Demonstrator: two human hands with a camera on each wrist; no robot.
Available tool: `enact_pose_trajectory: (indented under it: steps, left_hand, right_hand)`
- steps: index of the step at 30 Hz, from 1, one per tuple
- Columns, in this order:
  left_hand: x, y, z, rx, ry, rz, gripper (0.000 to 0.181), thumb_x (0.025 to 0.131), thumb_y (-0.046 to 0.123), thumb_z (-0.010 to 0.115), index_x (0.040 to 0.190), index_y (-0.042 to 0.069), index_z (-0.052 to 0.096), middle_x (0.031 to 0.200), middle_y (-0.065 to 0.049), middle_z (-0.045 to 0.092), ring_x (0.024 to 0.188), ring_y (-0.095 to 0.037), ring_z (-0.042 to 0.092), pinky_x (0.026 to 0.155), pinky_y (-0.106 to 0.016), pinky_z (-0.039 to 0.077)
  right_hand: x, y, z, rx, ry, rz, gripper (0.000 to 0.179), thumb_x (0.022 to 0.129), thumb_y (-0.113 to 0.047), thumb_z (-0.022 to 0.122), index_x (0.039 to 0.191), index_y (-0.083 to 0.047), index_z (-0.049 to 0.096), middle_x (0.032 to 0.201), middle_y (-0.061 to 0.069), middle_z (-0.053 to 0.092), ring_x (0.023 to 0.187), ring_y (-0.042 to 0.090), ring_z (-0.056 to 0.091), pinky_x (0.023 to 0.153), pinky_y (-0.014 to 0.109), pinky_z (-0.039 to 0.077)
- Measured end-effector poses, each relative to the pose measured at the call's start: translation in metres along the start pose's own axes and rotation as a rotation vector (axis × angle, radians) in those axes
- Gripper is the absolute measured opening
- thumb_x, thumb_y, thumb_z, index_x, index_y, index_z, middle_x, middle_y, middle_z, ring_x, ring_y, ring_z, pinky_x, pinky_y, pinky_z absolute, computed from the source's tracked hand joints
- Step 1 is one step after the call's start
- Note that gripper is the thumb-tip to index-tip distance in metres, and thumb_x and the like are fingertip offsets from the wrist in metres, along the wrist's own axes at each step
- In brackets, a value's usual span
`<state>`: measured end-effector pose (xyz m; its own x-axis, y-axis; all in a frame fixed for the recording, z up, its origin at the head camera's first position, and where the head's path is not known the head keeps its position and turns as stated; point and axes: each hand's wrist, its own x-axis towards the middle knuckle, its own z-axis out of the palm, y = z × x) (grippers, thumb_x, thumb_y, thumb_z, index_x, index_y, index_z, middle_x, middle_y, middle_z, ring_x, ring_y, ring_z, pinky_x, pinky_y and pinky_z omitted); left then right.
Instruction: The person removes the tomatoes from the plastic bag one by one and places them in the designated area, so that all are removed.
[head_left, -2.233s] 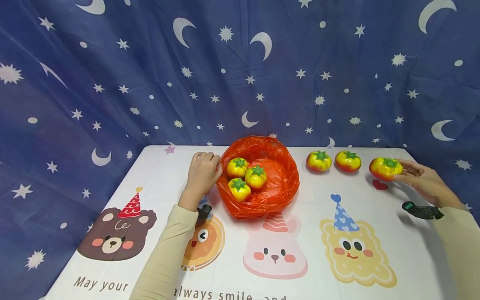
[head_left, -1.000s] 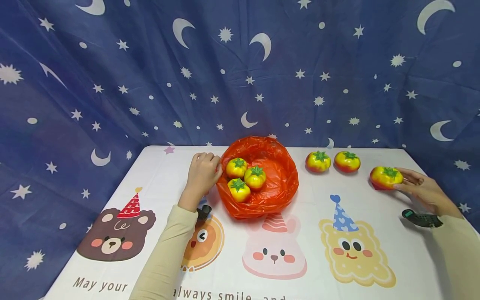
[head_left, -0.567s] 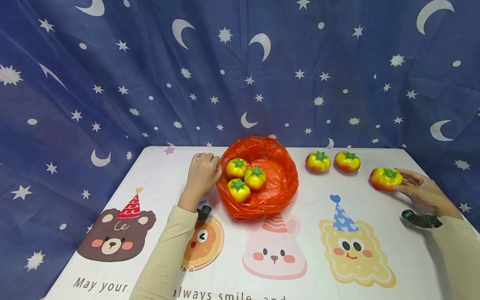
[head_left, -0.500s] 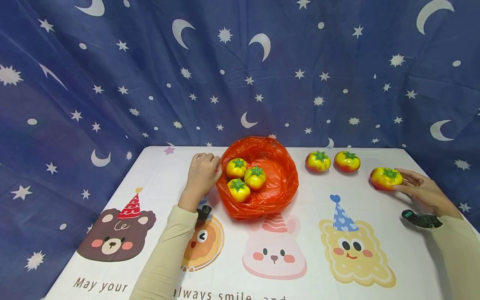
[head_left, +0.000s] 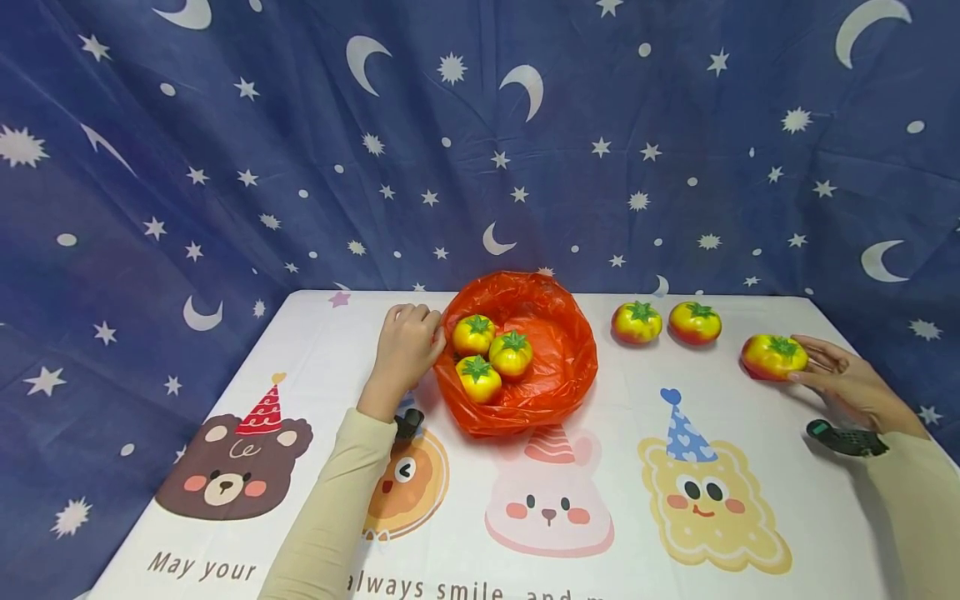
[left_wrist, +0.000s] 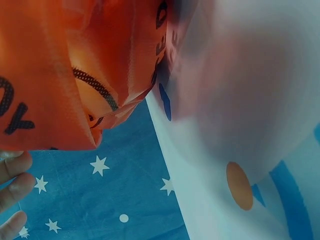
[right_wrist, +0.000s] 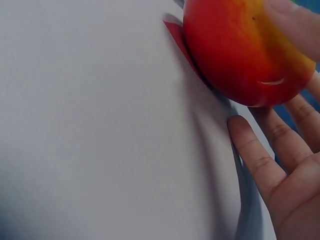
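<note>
Right hand (head_left: 855,379) holds fruit (head_left: 771,358); tablecloth (head_left: 628,387) reads "always smile".

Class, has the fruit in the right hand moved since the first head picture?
Yes. The fruit has moved down the picture and now covers most of the printed red heart that showed plainly then.

In the head view we get even, bright light, small glints on the red bag (head_left: 558,367) and a soft shadow beside the right sleeve (head_left: 911,500). Our left wrist view runs bluish, with a large hazy blur at right; our right wrist view is dim and grey, one white glint marking the fruit (right_wrist: 235,55).
</note>
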<state>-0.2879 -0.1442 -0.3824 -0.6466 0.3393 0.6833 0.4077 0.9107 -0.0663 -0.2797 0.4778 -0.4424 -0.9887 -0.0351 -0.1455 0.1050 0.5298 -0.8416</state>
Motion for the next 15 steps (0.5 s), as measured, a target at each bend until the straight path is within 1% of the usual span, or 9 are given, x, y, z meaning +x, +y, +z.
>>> enact_pose_trajectory:
  steps: [2, 3, 4, 7, 9, 11, 12, 13, 15]
  left_hand:
    - [0.0001, 0.0, -0.0001, 0.001, 0.001, -0.002, 0.009, 0.081, 0.01, 0.063, 0.075, 0.003, 0.063, 0.069, -0.01, 0.06, 0.072, -0.028, 0.059, 0.085, -0.044, 0.046]
    - [0.0001, 0.0, -0.0001, 0.001, 0.002, -0.002, 0.009, 0.081, 0.01, 0.063, 0.075, 0.003, 0.063, 0.069, -0.01, 0.06, 0.072, -0.028, 0.059, 0.084, -0.044, 0.046]
    - [0.0001, 0.0, -0.0001, 0.0, 0.003, -0.001, 0.009, 0.081, 0.01, 0.063, 0.075, 0.003, 0.063, 0.069, -0.01, 0.06, 0.072, -0.028, 0.059, 0.084, -0.044, 0.046]
    - [0.0002, 0.0, 0.0, -0.001, 0.007, 0.002, 0.009, 0.08, 0.011, 0.063, 0.075, 0.003, 0.063, 0.069, -0.01, 0.06, 0.071, -0.028, 0.059, 0.084, -0.044, 0.047]
    - [0.0004, -0.0001, -0.0001, -0.001, 0.007, 0.004, 0.009, 0.08, 0.01, 0.063, 0.075, 0.003, 0.063, 0.069, -0.01, 0.06, 0.071, -0.028, 0.059, 0.083, -0.044, 0.047]
    - [0.0005, -0.0002, -0.0005, 0.001, 0.006, 0.003, 0.009, 0.08, 0.011, 0.063, 0.075, 0.003, 0.063, 0.069, -0.01, 0.061, 0.071, -0.028, 0.059, 0.084, -0.044, 0.047]
    - [0.0004, -0.0003, -0.0004, 0.003, 0.005, 0.002, 0.009, 0.08, 0.011, 0.063, 0.075, 0.003, 0.063, 0.069, -0.01, 0.061, 0.071, -0.028, 0.059, 0.084, -0.043, 0.047]
    - [0.0003, -0.0004, -0.0005, 0.004, 0.002, 0.001, 0.009, 0.08, 0.011, 0.063, 0.075, 0.003, 0.063, 0.07, -0.01, 0.061, 0.072, -0.028, 0.059, 0.084, -0.043, 0.047]
    - [0.0002, -0.0005, -0.0006, 0.007, 0.0, -0.001, 0.009, 0.08, 0.011, 0.063, 0.075, 0.003, 0.063, 0.07, -0.01, 0.061, 0.071, -0.028, 0.059, 0.084, -0.043, 0.047]
  right_hand:
    - [0.0004, -0.0022, -0.0011, -0.013, -0.007, 0.016, 0.086, 0.091, -0.028, 0.06, 0.152, -0.016, 0.0, 0.156, 0.004, 0.014, 0.116, 0.002, 0.033, 0.073, 0.001, 0.043]
    - [0.0005, -0.0034, -0.0014, -0.024, -0.009, 0.021, 0.087, 0.091, -0.029, 0.059, 0.152, -0.014, -0.001, 0.158, 0.008, 0.009, 0.12, 0.009, 0.032, 0.073, 0.001, 0.044]
    - [0.0004, -0.0041, -0.0016, -0.026, -0.012, 0.023, 0.087, 0.091, -0.029, 0.059, 0.152, -0.014, -0.002, 0.158, 0.01, 0.005, 0.122, 0.011, 0.031, 0.073, 0.001, 0.043]
    - [0.0, -0.0045, -0.0016, -0.044, -0.008, 0.019, 0.086, 0.092, -0.03, 0.058, 0.152, -0.017, -0.002, 0.159, 0.01, 0.002, 0.12, 0.007, 0.031, 0.074, 0.0, 0.043]
    - [-0.0002, -0.0035, -0.001, -0.023, -0.011, 0.009, 0.084, 0.093, -0.028, 0.057, 0.152, -0.022, -0.002, 0.16, 0.006, 0.0, 0.118, -0.002, 0.029, 0.076, 0.0, 0.042]
    - [0.0, -0.0025, -0.0006, 0.005, -0.019, 0.005, 0.081, 0.094, -0.026, 0.055, 0.151, -0.028, -0.002, 0.16, 0.001, -0.004, 0.123, -0.007, 0.026, 0.089, 0.004, 0.039]
    - [0.0001, -0.0023, -0.0005, 0.027, -0.026, 0.006, 0.081, 0.094, -0.025, 0.055, 0.151, -0.03, -0.002, 0.16, -0.001, -0.007, 0.131, -0.004, 0.022, 0.092, 0.006, 0.036]
    - [0.0005, -0.0023, -0.0005, 0.053, -0.032, 0.003, 0.08, 0.094, -0.024, 0.054, 0.15, -0.032, -0.003, 0.159, -0.001, -0.01, 0.139, 0.001, 0.016, 0.092, 0.006, 0.035]
    - [0.0006, -0.0024, -0.0005, 0.104, -0.039, 0.005, 0.08, 0.095, -0.021, 0.053, 0.15, -0.035, -0.003, 0.159, -0.004, -0.012, 0.147, 0.013, 0.002, 0.092, 0.007, 0.036]
